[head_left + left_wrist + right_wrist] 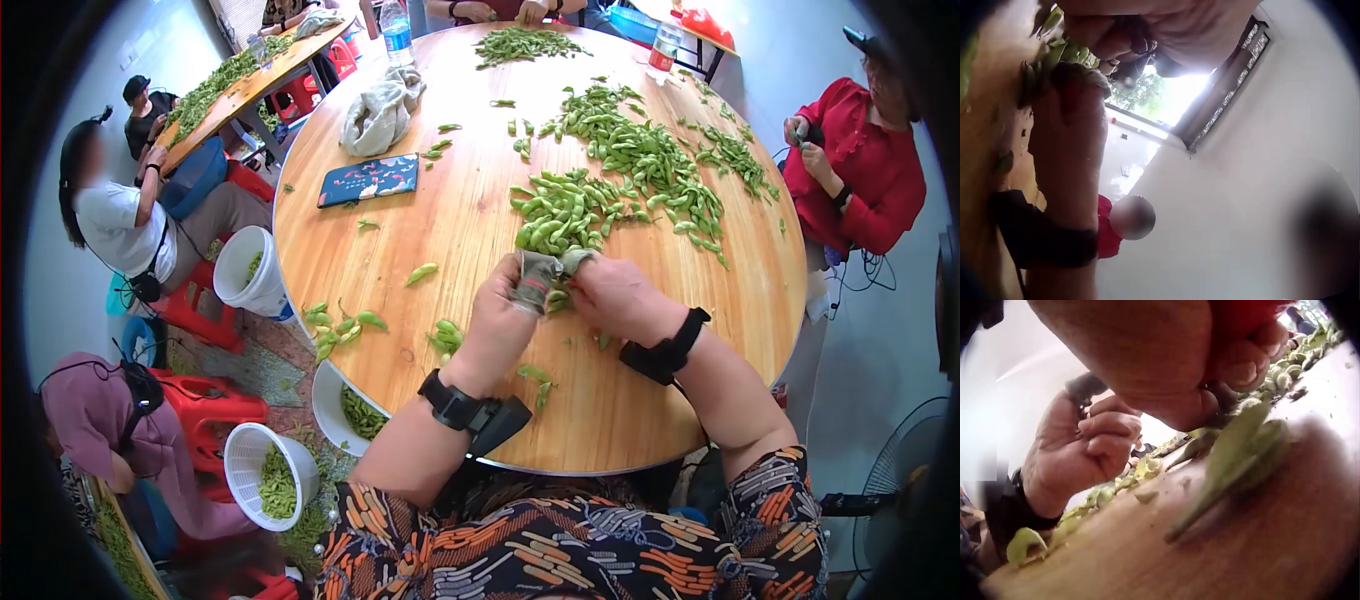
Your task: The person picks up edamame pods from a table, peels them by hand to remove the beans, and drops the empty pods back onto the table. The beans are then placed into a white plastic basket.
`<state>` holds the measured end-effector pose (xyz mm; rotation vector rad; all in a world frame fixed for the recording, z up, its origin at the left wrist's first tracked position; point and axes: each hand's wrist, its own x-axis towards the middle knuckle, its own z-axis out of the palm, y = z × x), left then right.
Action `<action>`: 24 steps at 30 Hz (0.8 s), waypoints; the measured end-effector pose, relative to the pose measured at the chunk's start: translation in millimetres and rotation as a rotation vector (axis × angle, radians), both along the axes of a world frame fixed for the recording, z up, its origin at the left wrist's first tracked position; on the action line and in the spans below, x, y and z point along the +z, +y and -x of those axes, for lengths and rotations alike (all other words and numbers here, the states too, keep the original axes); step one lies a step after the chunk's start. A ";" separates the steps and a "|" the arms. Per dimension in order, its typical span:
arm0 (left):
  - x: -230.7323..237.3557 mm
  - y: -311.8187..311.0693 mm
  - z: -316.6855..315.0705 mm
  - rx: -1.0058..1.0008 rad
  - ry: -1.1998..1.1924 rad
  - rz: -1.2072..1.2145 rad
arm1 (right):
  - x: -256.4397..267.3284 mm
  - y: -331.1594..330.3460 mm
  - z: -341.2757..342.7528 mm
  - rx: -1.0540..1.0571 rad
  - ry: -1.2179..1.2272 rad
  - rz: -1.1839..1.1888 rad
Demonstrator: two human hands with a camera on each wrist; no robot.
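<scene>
Green soybean pods (568, 205) lie heaped on the round wooden table (440, 350). At the near edge of this heap, my left hand (497, 320) and right hand (625, 298) meet fingertip to fingertip. Greyish covers (537, 280) wrap some of the fingertips. In the right wrist view the left hand (1082, 447) has curled fingers, and the right hand (1147, 356) bends over the tabletop. Between them they pinch a pod, mostly hidden by the fingers. A leafy green pod (1229, 465) stands out just below the right hand.
A patterned pouch (368, 181) and a grey cloth (380, 112) lie on the left of the table. Loose pods (342, 328) are near the front edge. White buckets (270, 475) stand on the floor at left. A person in red (860, 165) sits at right.
</scene>
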<state>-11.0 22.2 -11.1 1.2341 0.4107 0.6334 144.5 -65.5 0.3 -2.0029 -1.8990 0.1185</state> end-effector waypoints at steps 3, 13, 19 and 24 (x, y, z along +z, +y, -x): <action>-5.7 -5.3 -0.8 0.024 0.099 -0.281 | 25.3 -21.1 -4.1 -0.056 0.183 0.111; -0.4 -11.6 1.3 -0.427 0.351 -0.586 | 19.8 -48.8 -15.3 -0.006 0.395 -0.146; 13.1 -22.2 -2.3 -0.418 0.356 0.000 | 20.8 -52.8 -11.5 -0.327 1.322 -0.005; 0.9 -23.4 -5.4 -0.324 0.304 0.034 | 16.4 -53.6 -10.5 -0.189 1.392 0.226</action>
